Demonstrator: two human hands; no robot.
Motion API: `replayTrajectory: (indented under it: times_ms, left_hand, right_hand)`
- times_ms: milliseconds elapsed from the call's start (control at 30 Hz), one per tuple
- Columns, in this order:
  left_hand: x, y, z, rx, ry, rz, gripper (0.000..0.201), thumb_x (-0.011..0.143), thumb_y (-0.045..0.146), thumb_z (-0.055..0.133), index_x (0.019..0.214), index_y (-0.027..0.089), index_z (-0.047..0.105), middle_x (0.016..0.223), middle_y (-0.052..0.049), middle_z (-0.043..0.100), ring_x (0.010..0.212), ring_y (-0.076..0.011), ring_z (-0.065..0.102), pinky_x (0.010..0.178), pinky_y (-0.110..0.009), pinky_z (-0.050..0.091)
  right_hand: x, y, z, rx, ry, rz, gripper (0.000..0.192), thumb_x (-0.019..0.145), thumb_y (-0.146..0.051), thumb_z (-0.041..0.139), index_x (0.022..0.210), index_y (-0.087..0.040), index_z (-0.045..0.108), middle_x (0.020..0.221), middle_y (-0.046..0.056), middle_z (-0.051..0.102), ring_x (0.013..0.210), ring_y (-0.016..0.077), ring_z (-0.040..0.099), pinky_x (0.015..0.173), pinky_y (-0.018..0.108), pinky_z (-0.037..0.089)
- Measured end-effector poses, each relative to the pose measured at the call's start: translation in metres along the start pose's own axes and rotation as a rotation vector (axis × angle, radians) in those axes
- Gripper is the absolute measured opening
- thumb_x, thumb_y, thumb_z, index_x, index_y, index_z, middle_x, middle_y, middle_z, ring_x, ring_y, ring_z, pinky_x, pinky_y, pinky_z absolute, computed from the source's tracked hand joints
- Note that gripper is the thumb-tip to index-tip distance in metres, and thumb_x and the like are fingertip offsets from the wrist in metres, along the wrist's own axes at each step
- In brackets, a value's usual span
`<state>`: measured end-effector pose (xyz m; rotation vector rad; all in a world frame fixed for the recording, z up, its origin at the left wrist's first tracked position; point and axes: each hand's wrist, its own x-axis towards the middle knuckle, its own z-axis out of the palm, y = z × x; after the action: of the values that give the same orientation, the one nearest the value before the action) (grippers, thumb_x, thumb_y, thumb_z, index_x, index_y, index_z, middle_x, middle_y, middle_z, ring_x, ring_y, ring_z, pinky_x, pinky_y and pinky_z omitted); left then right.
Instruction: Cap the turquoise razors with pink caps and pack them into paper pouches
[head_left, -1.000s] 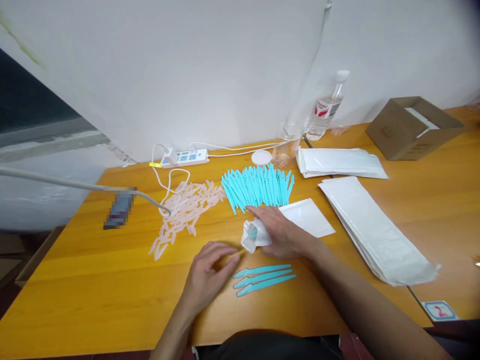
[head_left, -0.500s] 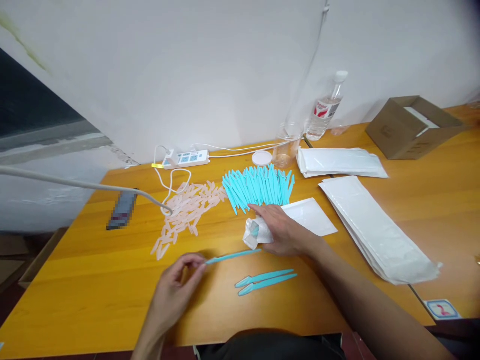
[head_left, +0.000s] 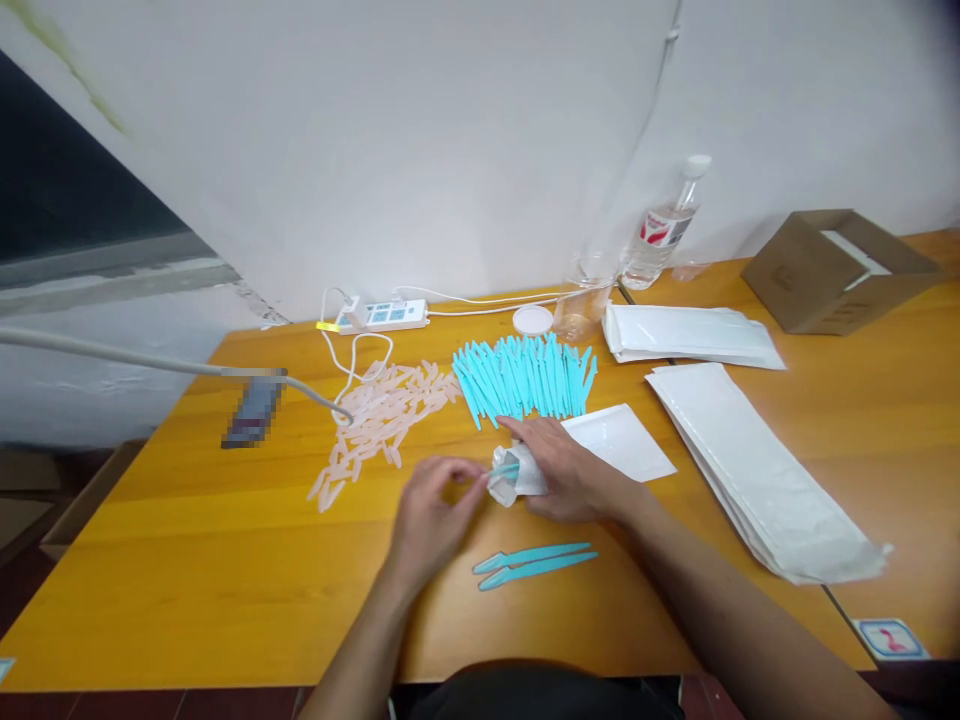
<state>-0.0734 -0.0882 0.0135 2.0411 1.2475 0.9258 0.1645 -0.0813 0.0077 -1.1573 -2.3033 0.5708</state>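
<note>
My right hand (head_left: 570, 472) grips a small white pouch (head_left: 512, 478) lying on the wooden table (head_left: 187, 560), its open end facing left. My left hand (head_left: 435, 515) pinches a teal plastic tool (head_left: 504, 468) whose far part sits inside the pouch mouth. Two more teal tools (head_left: 534, 562) lie side by side just in front of my hands. A heap of the same teal tools (head_left: 525, 375) is spread behind the pouch, and a heap of pale pink caps (head_left: 379, 415) lies to its left.
White pouches lie in a stack (head_left: 757, 470) on the right, another stack (head_left: 690, 335) behind it, one flat pouch (head_left: 619, 440) by my right wrist. A water bottle (head_left: 667, 225), clear cup (head_left: 585, 300), white lid (head_left: 533, 320), power strip (head_left: 382, 315) and cardboard box (head_left: 836, 270) line the back. A phone (head_left: 253, 415) lies left.
My left hand picked one teal tool from the three in front, swung it out to the left, then brought it back right and pushed its end into the pouch mouth.
</note>
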Motion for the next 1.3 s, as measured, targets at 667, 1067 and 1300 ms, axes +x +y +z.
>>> replayTrajectory:
  times_ms: [667, 1067, 1300]
  left_hand:
    - [-0.068, -0.018, -0.04, -0.034, -0.265, -0.155, 0.009, 0.099, 0.028, 0.055, 0.097, 0.022, 0.061, 0.097, -0.005, 0.067, 0.092, -0.0181, 0.062, 0.084, -0.03, 0.05]
    - [0.001, -0.007, 0.007, 0.045, -0.113, 0.107, 0.006, 0.095, 0.021, 0.062, 0.093, 0.021, 0.068, 0.092, -0.003, 0.073, 0.087, -0.018, 0.064, 0.083, -0.031, 0.048]
    - [-0.049, 0.004, 0.004, 0.064, -0.176, 0.101, 0.019, 0.09, 0.026, 0.07, 0.11, 0.024, 0.068, 0.106, -0.007, 0.069, 0.1, -0.0228, 0.064, 0.087, -0.036, 0.049]
  right_hand:
    - [-0.001, 0.0, -0.001, -0.022, -0.021, 0.028, 0.095, 0.067, -0.015, 0.066, 0.154, -0.014, 0.028, 0.133, 0.017, 0.057, 0.119, 0.0337, 0.052, 0.105, 0.052, 0.039]
    - [0.002, -0.006, 0.007, -0.022, -0.065, -0.005, 0.096, 0.066, -0.014, 0.064, 0.154, -0.013, 0.027, 0.137, 0.018, 0.056, 0.118, 0.033, 0.052, 0.101, 0.049, 0.04]
    - [0.002, -0.006, 0.006, -0.022, -0.052, 0.024, 0.095, 0.065, -0.014, 0.064, 0.154, -0.011, 0.03, 0.135, 0.017, 0.057, 0.115, 0.0321, 0.052, 0.102, 0.048, 0.039]
